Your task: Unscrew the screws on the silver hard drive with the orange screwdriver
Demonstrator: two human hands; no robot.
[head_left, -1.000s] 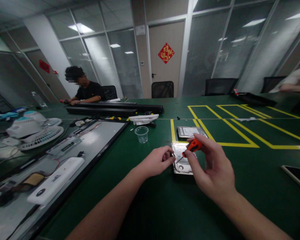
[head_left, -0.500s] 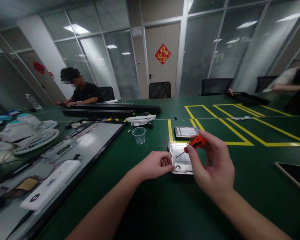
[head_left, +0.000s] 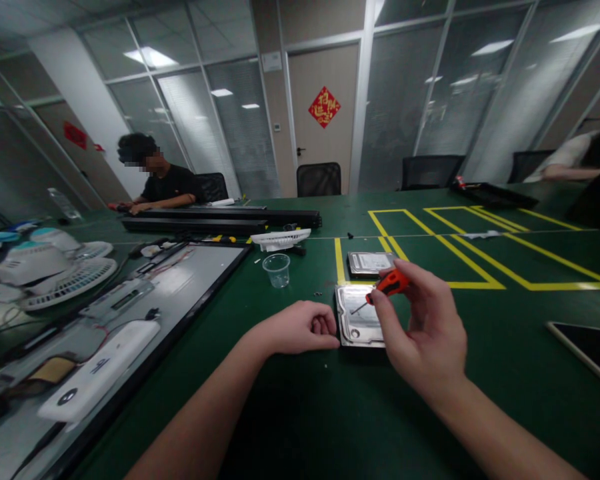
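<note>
My left hand has slid back off the corner of the hard drive since a second ago and now rests curled in a loose fist on the bench, just beside the drive's left edge; I cannot tell whether the knuckles touch it, or whether anything sits inside the curl. The drive lies flat, silver lid up, near the yellow tape line, its right edge hidden behind my right hand. That hand pinches the orange screwdriver between thumb and fingertips, with the thin blade slanting down and left over the lid; the tip is too small to say if it meets a screw. A second hard drive lies just beyond, and a clear plastic cup stands to the left. A dark tablet is cut off at the right. Far off, a seated person leans on the bench.
</note>
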